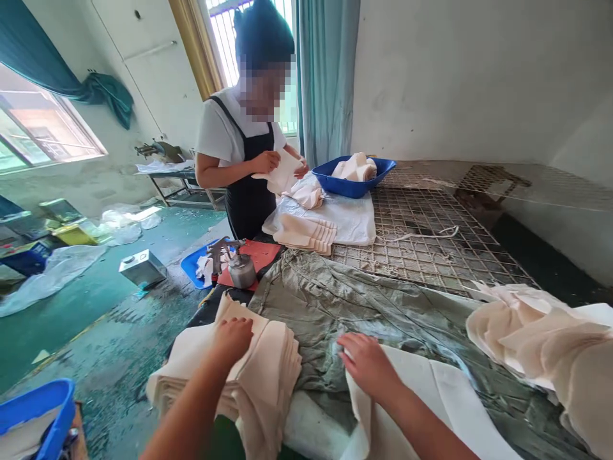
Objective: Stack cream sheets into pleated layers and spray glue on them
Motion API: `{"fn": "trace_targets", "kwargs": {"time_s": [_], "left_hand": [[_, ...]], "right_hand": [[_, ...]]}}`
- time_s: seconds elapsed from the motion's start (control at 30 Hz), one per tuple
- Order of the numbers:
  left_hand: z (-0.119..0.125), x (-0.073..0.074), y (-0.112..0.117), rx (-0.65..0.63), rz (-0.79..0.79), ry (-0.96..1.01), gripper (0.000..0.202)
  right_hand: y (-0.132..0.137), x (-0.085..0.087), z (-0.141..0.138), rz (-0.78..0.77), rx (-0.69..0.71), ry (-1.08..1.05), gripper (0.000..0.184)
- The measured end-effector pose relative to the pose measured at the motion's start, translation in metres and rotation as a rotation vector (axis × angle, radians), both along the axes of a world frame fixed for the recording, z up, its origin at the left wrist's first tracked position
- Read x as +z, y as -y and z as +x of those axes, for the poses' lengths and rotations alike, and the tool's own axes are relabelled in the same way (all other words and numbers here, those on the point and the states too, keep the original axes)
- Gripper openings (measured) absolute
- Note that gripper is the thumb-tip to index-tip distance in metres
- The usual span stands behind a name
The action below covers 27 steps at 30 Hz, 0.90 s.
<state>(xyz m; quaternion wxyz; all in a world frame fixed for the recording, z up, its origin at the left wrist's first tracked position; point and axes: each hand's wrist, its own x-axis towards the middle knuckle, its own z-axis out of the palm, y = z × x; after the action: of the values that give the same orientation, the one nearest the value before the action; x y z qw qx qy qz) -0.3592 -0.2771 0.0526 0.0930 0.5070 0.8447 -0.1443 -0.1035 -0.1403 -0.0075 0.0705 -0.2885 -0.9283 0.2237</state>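
My left hand point(233, 338) rests palm down on top of a stack of folded cream cloth pieces point(261, 377) at the table's near left; its fingers curl over the top piece. My right hand point(366, 365) lies on a single white cloth piece point(431, 396) spread over a grey-green sheet point(345, 300), fingers stretched toward the piece's far left corner. Across the table a person in a white shirt and black apron holds a cream cloth point(282, 172) in both hands.
A loose heap of cream cloth point(541, 345) lies at the right. A blue basin point(357, 185) with cloth, a fanned pile of folded pieces point(306, 233), a metal spray gun point(237, 262) on a red mat, and a metal grid tabletop point(431, 236) lie beyond. Another blue tub point(38, 409) sits at bottom left.
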Motion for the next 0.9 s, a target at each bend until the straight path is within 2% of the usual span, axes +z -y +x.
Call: {"fn": "trace_targets", "kwargs": {"time_s": [0.07, 0.13, 0.2, 0.27, 0.4, 0.5, 0.57, 0.6, 0.73, 0.77, 0.9], "left_hand": [[-0.041, 0.001, 0.009, -0.027, -0.013, -0.006, 0.031], [-0.065, -0.006, 0.010, -0.095, 0.001, 0.011, 0.037], [-0.077, -0.017, 0.007, -0.163, 0.025, 0.033, 0.045], [-0.081, -0.028, 0.005, -0.212, 0.046, 0.059, 0.056], [-0.078, -0.045, 0.007, -0.301, 0.093, 0.110, 0.075], [-0.076, -0.045, 0.010, -0.381, 0.128, 0.138, 0.084], [-0.077, -0.037, 0.016, -0.424, 0.146, 0.145, 0.081], [-0.078, -0.030, 0.020, -0.437, 0.152, 0.142, 0.073], [-0.095, 0.004, 0.051, -0.428, 0.173, 0.077, 0.020], [-0.101, 0.012, 0.063, -0.415, 0.176, 0.055, 0.016], [-0.132, 0.031, 0.124, -0.323, 0.256, -0.062, 0.025]], "right_hand": [[0.023, 0.012, -0.063, -0.039, 0.099, 0.038, 0.029], [0.040, 0.013, -0.115, -0.018, 0.079, 0.111, 0.030], [0.050, 0.007, -0.148, 0.016, 0.012, 0.174, 0.029], [0.056, -0.001, -0.165, 0.054, -0.043, 0.206, 0.023], [0.069, -0.002, -0.168, 0.188, -0.066, 0.163, 0.022], [0.085, 0.008, -0.163, 0.290, -0.019, 0.095, 0.029], [0.098, 0.015, -0.157, 0.345, 0.042, 0.039, 0.030], [0.105, 0.018, -0.153, 0.368, 0.078, 0.009, 0.029], [0.128, 0.021, -0.132, 0.422, 0.162, -0.104, 0.024], [0.133, 0.020, -0.126, 0.425, 0.154, -0.125, 0.023], [0.144, 0.018, -0.103, 0.390, 0.053, -0.215, 0.023]]}}
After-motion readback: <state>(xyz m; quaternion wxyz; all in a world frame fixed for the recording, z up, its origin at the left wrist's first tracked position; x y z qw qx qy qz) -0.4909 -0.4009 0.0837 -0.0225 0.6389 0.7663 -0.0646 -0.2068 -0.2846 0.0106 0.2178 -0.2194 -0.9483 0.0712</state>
